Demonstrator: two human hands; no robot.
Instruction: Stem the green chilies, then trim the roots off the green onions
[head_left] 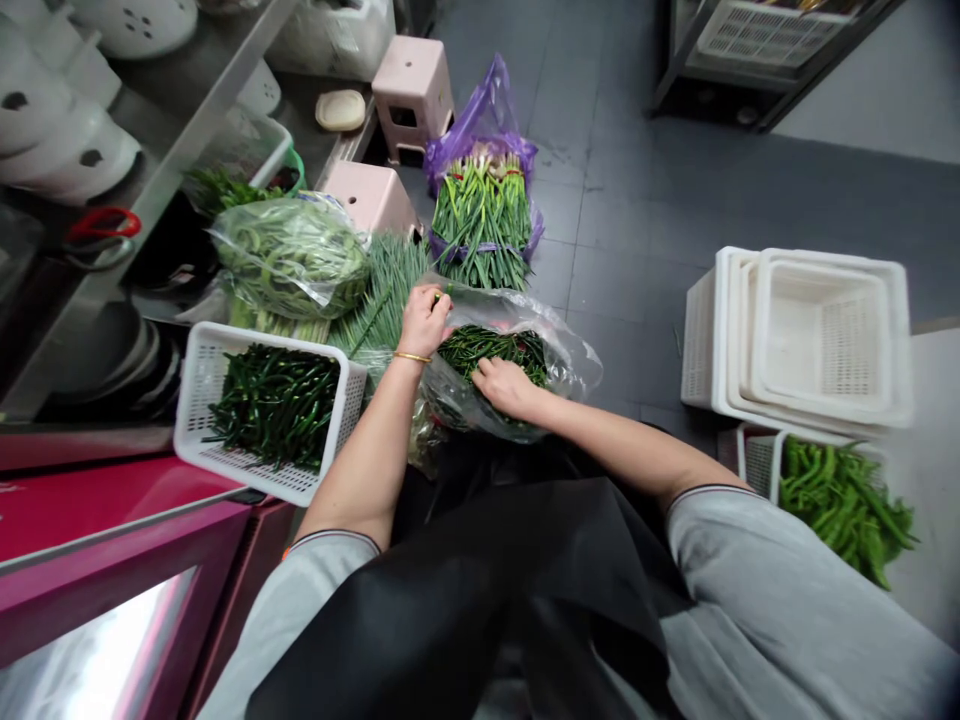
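Observation:
An open clear plastic bag point(574, 360) in front of me holds a heap of thin dark green chili peppers point(529, 350). My left hand point(426, 322), with a gold bracelet at the wrist, is closed at the bag's left edge; a small green piece, apparently a chili pepper, shows at its fingertips. Inside the bag, my right hand point(506, 387) has its fingers curled into the chili peppers, and the fingertips are partly hidden. To the left, a white basket point(346, 400) holds larger dark green peppers point(277, 410).
Garlic chives point(484, 215) lie in purple plastic beyond the bag. A bag of long green beans point(292, 250) and pink stools point(412, 85) are at left. Stacked white baskets point(701, 340) and light green peppers point(840, 500) stand at right. Red scissors point(105, 225) hang near the shelf.

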